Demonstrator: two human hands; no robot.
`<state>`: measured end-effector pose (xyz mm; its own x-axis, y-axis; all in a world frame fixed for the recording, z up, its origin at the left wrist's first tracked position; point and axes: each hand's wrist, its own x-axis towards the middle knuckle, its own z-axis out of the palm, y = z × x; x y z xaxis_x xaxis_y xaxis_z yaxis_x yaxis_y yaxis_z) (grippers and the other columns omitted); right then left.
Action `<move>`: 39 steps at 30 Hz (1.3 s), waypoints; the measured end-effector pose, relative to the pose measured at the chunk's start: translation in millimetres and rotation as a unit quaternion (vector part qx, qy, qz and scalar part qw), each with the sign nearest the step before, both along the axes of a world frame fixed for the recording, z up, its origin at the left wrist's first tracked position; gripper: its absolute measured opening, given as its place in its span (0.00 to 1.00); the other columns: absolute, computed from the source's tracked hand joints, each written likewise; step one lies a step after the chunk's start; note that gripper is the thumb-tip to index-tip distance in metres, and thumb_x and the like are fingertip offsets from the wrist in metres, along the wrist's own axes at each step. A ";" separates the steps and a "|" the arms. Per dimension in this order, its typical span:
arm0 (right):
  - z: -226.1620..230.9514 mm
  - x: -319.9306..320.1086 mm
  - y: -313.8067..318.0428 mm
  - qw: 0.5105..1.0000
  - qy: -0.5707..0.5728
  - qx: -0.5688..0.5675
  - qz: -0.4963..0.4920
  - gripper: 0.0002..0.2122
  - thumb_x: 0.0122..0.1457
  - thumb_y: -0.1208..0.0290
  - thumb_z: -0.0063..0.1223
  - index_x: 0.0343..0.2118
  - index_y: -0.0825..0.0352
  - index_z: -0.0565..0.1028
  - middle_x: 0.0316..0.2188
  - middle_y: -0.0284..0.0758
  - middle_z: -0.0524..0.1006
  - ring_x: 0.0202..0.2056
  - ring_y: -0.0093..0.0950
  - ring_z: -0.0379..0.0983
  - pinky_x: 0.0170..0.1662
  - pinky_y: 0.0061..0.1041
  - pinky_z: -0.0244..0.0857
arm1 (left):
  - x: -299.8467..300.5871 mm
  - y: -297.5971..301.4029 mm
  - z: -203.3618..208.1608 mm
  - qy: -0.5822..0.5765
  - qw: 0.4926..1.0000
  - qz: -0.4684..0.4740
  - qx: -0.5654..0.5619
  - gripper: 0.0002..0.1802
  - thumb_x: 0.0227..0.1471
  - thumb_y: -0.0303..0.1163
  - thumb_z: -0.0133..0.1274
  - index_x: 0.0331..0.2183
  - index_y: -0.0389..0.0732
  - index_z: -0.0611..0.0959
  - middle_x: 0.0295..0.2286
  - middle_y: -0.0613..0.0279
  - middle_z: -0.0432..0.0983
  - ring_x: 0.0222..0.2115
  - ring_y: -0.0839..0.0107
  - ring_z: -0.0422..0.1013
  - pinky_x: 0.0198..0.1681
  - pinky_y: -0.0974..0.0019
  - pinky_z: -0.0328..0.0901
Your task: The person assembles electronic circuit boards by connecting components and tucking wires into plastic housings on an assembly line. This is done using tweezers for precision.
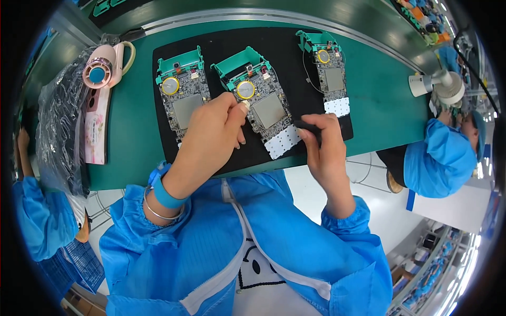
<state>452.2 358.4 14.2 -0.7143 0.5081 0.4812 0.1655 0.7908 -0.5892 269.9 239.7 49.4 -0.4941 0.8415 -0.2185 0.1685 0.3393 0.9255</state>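
Three circuit boards with green plastic frames at their far ends lie on a black mat (221,45). My left hand (213,129) is closed in a pinch at the left edge of the middle circuit board (270,110), below its round yellow-rimmed coin cell (245,89). A perforated white strip (283,141) extends from that board's near end. Beside this strip, my right hand (327,145) is closed around a short black tool (308,128); its exact kind is hidden by the fingers. The left circuit board (187,108) is partly behind my left hand. Farther right lies the third circuit board (333,79), untouched.
On the green table (379,105), a pink handheld fan (100,66) and a flowered box (97,126) stand left, next to a dark plastic bag (60,116). A white jointed device (440,86) sits at the right edge. Co-workers in blue flank both sides.
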 end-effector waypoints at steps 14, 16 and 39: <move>11.0 -23.0 38.9 0.964 -0.012 0.130 0.231 0.16 0.37 0.88 0.53 0.32 0.67 0.72 0.32 0.38 0.70 0.36 0.38 0.66 0.39 0.32 0.62 | 18.1 3.6 -16.7 -0.041 0.998 0.024 0.032 0.11 0.60 0.32 0.42 0.29 0.35 0.65 0.15 0.58 0.69 0.17 0.71 0.69 0.21 0.66 0.62; 9.8 -23.6 40.3 0.955 -0.015 0.107 0.277 0.15 0.38 0.87 0.53 0.32 0.67 0.72 0.32 0.38 0.70 0.36 0.38 0.66 0.39 0.32 0.62 | 19.6 3.8 -19.1 -0.067 0.996 0.025 0.049 0.12 0.60 0.32 0.42 0.28 0.36 0.63 0.15 0.57 0.69 0.16 0.70 0.69 0.20 0.67 0.62; 11.1 -42.6 3.8 0.989 0.012 0.061 0.134 0.10 0.49 0.79 0.59 0.34 0.68 0.71 0.24 0.39 0.75 0.22 0.34 0.72 0.25 0.28 0.65 | 19.4 1.8 -24.7 -0.099 0.991 0.007 0.087 0.09 0.60 0.29 0.38 0.29 0.35 0.67 0.18 0.58 0.73 0.19 0.73 0.72 0.24 0.70 0.66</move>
<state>409.7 362.2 25.3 -0.8026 0.2394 0.5463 -0.0724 0.8701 -0.4875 289.3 241.4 24.7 -0.4677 0.8685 -0.1641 -0.0261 0.1720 0.9847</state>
